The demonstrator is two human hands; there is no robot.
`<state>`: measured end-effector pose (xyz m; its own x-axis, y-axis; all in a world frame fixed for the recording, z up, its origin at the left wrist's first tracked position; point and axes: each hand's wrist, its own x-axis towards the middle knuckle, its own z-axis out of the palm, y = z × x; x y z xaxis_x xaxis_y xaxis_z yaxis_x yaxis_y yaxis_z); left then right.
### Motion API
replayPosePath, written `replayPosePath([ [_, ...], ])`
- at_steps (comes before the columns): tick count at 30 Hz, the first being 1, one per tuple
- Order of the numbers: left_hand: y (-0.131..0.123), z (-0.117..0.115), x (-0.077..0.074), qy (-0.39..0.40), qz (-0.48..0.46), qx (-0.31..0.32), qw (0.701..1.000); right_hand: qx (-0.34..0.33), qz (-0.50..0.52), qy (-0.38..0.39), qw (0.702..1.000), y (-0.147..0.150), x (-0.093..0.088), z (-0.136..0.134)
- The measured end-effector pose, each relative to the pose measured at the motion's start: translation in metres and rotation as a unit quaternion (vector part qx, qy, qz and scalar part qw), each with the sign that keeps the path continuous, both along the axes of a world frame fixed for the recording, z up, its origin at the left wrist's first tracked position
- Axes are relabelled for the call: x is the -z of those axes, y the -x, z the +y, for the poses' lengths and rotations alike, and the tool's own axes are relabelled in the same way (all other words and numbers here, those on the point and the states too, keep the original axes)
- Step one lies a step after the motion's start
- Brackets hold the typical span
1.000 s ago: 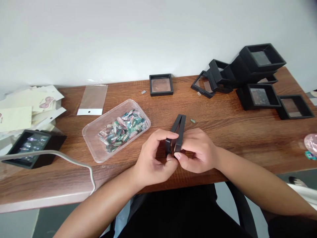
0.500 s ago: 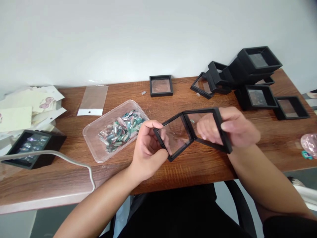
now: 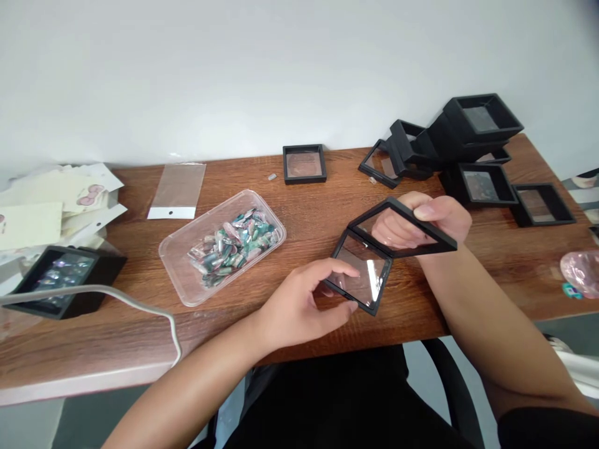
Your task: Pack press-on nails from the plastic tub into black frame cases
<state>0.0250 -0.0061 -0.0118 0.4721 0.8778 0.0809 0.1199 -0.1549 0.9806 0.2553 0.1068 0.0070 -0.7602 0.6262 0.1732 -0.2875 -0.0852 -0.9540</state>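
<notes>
- Black hinged case (image 3: 370,242): we find it right of centre in the frame, spread open at its fold, one clear-windowed half low and the other tilted up. We cannot tell whether it touches the wooden desk (image 3: 304,215).
- Left hand (image 3: 304,305): thumb at the near edge of the low half, forefinger reaching over its window. We cannot tell whether these fingers grip or merely touch.
- Right hand (image 3: 442,221): fingers grasping the raised half, thumb on its outer edge, the others showing through the window.
- Clear tub (image 3: 180,262): left of centre, holding a heap of green, pink and blue pieces (image 3: 234,243).
- Flat clear bag (image 3: 176,184), white strip at its near end: upper left.
- Paper cards (image 3: 32,224): a loose pile at the left edge.
- Deep black box (image 3: 100,280): just below the cards, shiny bits inside; we note a pale cable (image 3: 126,299) crossing before it.
- Square black tray (image 3: 304,179): upper centre, near the wall.
- Black boxes (image 3: 456,140): a jumbled stack, upper right.
- Pink shiny object (image 3: 580,272): right edge; we cannot identify it.
</notes>
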Motion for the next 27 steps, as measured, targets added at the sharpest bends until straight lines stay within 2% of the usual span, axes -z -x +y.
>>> replayPosePath([
  [4,0.003,0.000,0.000,-0.071,0.152,0.031,0.985,-0.035,-0.007,0.013,0.999,0.000,0.004,0.001],
  [9,0.007,0.003,0.002,-0.164,0.240,0.043,0.956,-0.044,0.001,0.018,0.999,0.000,0.008,0.002],
  [15,0.012,0.006,0.012,-0.292,0.325,0.079,0.896,-0.069,-0.056,-0.021,0.996,0.001,0.012,0.001],
  [20,0.012,0.004,0.009,-0.287,0.387,0.083,0.872,-0.066,-0.102,-0.014,0.992,-0.003,0.015,0.001],
  [27,0.008,0.002,0.003,-0.247,0.451,0.064,0.855,-0.043,-0.197,-0.013,0.979,-0.006,0.005,0.001],
])
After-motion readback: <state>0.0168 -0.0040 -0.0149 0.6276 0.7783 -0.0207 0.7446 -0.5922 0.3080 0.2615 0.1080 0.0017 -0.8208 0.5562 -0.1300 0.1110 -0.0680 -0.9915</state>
